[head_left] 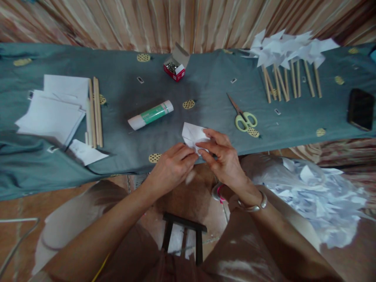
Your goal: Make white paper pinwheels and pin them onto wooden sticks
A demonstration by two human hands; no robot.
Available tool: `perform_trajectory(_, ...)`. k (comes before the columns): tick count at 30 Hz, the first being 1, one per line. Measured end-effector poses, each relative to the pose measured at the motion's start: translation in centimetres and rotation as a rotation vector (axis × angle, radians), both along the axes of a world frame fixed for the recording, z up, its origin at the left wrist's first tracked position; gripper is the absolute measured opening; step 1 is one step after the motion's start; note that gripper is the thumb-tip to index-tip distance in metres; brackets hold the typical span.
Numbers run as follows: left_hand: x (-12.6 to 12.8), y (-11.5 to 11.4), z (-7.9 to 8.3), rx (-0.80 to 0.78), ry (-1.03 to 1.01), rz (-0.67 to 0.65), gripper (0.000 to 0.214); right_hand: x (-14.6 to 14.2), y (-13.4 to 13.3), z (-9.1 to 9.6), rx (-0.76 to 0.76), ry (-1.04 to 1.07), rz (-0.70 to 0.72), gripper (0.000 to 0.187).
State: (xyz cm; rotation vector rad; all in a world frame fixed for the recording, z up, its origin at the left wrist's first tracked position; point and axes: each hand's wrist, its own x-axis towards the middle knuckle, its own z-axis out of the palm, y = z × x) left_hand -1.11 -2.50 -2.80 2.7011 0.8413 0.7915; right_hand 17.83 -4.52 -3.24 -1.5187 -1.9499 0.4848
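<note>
A small folded piece of white paper [191, 132] is held between my two hands at the table's near edge. My left hand [175, 164] pinches its lower left corner, fingertips together. From the right, my right hand [221, 154] grips the paper between thumb and fingers, and the fingers cover part of it. Creases show on the paper's visible face. Beyond it to the left lies a white glue stick with a green label [152, 114]. Scissors with pale green handles [245, 120] rest to the right of my right hand.
An opened red box of metal pins [175, 70] stands at the back. White paper sheets [53, 113] and sticks [95, 113] lie left. Paper pinwheels on sticks [284, 49] and a phone [361, 109] are right. A plastic bag of paper pieces [317, 199] sits below the table edge.
</note>
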Motion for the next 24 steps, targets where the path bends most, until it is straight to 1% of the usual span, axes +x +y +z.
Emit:
perform_trajectory(3,0.0,0.0,0.0,-0.005,-0.004,-0.009,0.010,-0.1,-0.2,0.1,0.017,-0.056,0.026,0.024)
perform_trajectory(8,-0.1,-0.1,0.0,-0.007,-0.003,-0.003,0.010,-0.8,-1.0,0.1,0.041,-0.147,0.025,0.032)
perform_trajectory(13,-0.1,-0.1,0.0,0.028,0.016,0.008,0.011,-1.8,-1.5,-0.1,0.044,-0.227,0.065,0.033)
perform_trajectory(18,0.0,0.0,0.2,0.023,0.026,0.000,0.012,-1.6,-1.5,-0.3,0.050,-0.184,0.029,0.033)
perform_trajectory(22,0.0,0.0,0.5,0.010,0.052,0.019,0.015,-0.2,-1.1,0.0,0.083,-0.008,-0.020,0.039)
perform_trajectory(24,-0.2,0.3,0.4,0.012,0.052,0.034,0.015,0.6,-0.8,0.2,0.081,0.045,-0.068,0.040)
